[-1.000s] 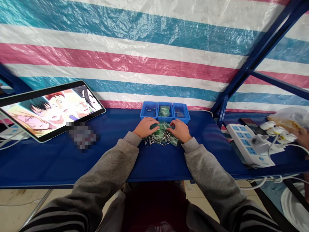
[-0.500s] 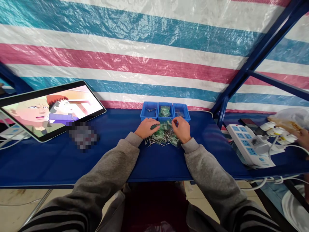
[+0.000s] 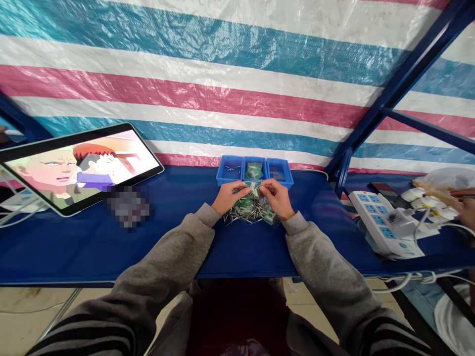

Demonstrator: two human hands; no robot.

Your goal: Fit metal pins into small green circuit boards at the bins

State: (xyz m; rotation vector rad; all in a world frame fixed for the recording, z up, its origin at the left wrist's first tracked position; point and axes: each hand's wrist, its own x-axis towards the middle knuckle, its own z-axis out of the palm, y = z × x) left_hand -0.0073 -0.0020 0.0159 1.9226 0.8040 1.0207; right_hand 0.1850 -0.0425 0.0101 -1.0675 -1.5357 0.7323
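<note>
My left hand (image 3: 230, 196) and my right hand (image 3: 276, 198) pinch a small clear plastic bag (image 3: 254, 188) with pale pieces in it by its two sides. The bag is held just in front of the blue bins. Below it lies a heap of thin metal pins (image 3: 243, 213), mixed with small green-tinted bags (image 3: 269, 213). The left blue bin (image 3: 227, 173) holds a few metal pins. Green bags (image 3: 254, 170) fill part of the middle bin, and the right bin (image 3: 284, 170) has some small dark or clear pieces too small to name.
A tablet (image 3: 85, 168) playing a cartoon leans at the left, with a blurred-out item (image 3: 129, 207) before it. To the right lie a white power strip (image 3: 384, 222) with plugs and cables, and a phone (image 3: 384, 189). Another person's hand (image 3: 465, 205) shows at the far right edge.
Both hands were over the heap a second ago, with fingers apart. My right hand took up a small bag, and my left hand has closed on its other side.
</note>
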